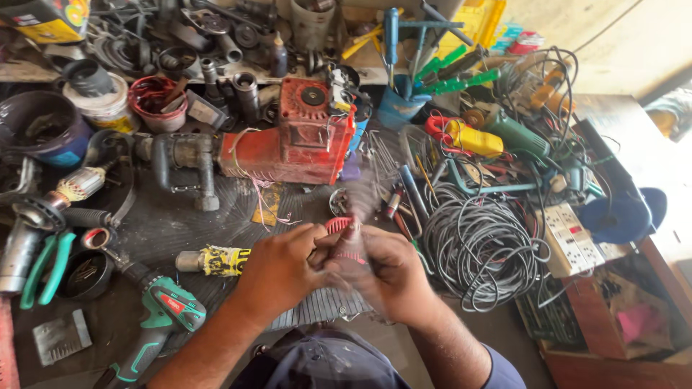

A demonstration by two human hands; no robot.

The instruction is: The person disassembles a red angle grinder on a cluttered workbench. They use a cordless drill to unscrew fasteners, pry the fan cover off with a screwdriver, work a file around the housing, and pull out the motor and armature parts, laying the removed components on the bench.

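Note:
My left hand (pixel 282 268) and my right hand (pixel 386 274) meet at the middle of the workbench over a ribbed dark mat (pixel 216 216). Between their fingers they grip a small part with a red finned piece (pixel 339 225) at its top; motion blur hides its exact shape. A large red demolition hammer (pixel 288 140) lies just beyond the hands. To the left of my left hand lies a short yellow-wrapped part (pixel 220 261).
A coil of grey cable (pixel 479 245) and a white power strip (pixel 573 238) sit to the right. A green drill (pixel 162 317), green-handled pliers (pixel 47 266) and a motor armature (pixel 79 184) lie at left. Tubs, screwdrivers and an angle grinder (pixel 515 133) crowd the back.

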